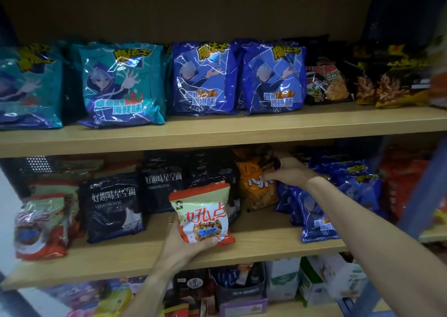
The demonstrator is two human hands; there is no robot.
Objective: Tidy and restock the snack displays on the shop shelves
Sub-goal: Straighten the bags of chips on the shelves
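While the top shelf (217,132) looks neat, the middle shelf (254,241) is messy, so much is left | left hand (183,239) holds red-and-white snack bag (203,215) upright at shelf front, long side up-down, face toward us | right hand (287,169) grips orange bag (256,186), leaning, deeper back.

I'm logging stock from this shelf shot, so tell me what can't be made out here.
Head view only:
- Orange packet: the right hand covers part of its front; the shelf above shades its top.
- Teal packets at far left: blurred and cut by the frame edge.
- Red packets at far right: blurred, print unreadable.
- Bottom shelf goods: dark, and partly hidden behind the middle shelf board.
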